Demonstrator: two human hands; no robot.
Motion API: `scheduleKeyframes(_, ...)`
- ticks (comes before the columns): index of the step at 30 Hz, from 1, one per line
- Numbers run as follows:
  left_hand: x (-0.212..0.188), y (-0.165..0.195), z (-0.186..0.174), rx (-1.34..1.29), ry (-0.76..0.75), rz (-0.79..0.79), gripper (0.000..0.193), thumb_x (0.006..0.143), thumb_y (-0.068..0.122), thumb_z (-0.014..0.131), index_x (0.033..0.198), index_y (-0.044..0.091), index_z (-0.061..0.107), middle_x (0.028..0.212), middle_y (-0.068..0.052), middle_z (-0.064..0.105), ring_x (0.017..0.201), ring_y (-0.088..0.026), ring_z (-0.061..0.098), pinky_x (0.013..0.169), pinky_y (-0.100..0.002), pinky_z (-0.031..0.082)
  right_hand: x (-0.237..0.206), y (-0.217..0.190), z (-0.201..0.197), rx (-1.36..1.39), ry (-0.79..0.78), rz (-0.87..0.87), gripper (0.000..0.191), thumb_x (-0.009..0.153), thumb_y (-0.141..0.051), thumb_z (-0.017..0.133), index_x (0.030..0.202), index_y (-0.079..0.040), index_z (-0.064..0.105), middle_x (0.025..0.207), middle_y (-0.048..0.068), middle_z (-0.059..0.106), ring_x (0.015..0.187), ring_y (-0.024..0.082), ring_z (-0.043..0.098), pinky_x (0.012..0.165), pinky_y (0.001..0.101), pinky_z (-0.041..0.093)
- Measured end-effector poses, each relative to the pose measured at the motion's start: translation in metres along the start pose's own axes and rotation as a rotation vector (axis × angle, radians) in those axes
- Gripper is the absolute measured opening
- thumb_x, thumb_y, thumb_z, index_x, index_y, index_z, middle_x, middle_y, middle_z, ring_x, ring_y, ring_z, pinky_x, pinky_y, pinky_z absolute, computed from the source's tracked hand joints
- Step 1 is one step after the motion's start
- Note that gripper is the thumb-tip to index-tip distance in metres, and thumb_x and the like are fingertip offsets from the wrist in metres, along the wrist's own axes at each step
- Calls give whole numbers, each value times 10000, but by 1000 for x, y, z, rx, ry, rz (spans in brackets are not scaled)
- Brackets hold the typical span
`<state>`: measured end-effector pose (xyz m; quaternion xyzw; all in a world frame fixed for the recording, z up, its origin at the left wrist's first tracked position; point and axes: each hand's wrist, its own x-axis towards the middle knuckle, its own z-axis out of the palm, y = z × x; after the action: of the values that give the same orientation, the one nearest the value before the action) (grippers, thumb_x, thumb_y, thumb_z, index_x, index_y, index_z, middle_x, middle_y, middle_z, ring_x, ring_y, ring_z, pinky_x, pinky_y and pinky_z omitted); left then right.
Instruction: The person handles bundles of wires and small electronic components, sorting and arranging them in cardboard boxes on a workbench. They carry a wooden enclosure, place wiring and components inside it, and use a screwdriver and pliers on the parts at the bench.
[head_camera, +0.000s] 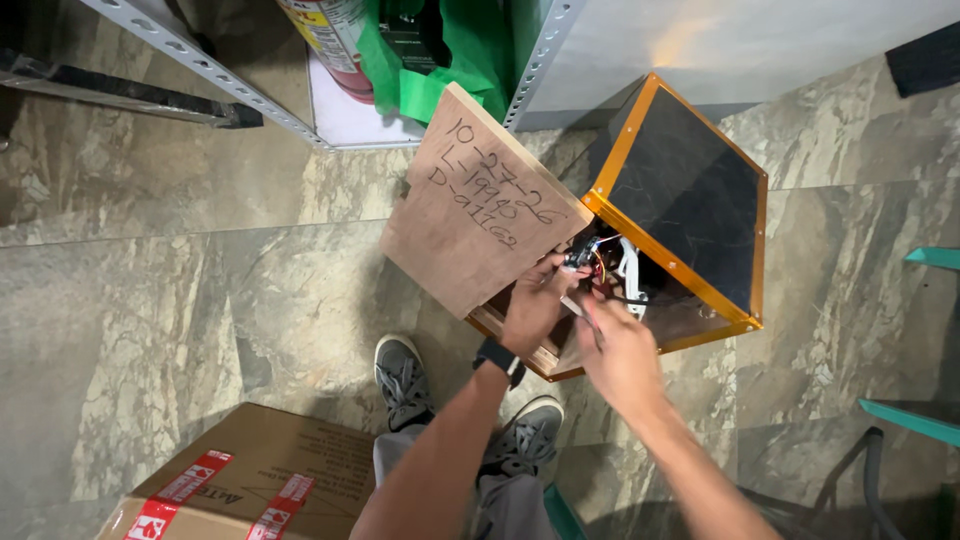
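Observation:
An orange-framed box (690, 200) with dark panels stands on the stone floor, one side open. A brown wooden panel (480, 215) with handwriting leans against its left side. My left hand (535, 305), with a dark watch on the wrist, reaches into the opening and pinches a small black part (580, 256) joined to red and black wires. My right hand (615, 345) is just to the right at the opening, fingers curled around a thin tool or wire that I cannot make out. A white bracket (630, 270) shows inside.
A cardboard box (250, 480) with red-and-white tape sits at lower left by my grey shoes (405, 380). A metal shelf frame (225, 85) with a red cylinder (335, 45) and green plastic (470, 50) is at the top. Teal furniture edges (915, 420) are at right.

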<state>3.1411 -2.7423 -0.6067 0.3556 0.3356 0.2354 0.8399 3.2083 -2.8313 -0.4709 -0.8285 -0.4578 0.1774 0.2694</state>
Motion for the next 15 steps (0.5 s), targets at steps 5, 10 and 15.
scheduleKeyframes(5,-2,5,-19,192,-66,-99,141,983,105,648,1088,37,712,926,30,709,833,-46,620,718,-241,504,13,17,24,-81,129,190,369,920,-116,691,1281,-42,691,999,186,696,831,389,691,726,438,558)
scheduleKeyframes(10,-2,6,-29,372,-165,-175,222,966,176,672,1155,78,735,901,30,693,739,-69,577,633,-278,513,23,30,33,-120,177,202,214,926,-113,703,1126,-69,765,1008,173,741,850,354,720,752,420,566)
scheduleKeyframes(15,7,-8,-19,574,-136,197,437,939,275,721,1331,103,637,963,16,709,818,-63,596,717,-278,525,25,45,32,142,257,396,151,958,-141,719,1051,-35,772,929,167,759,783,226,750,748,340,559)
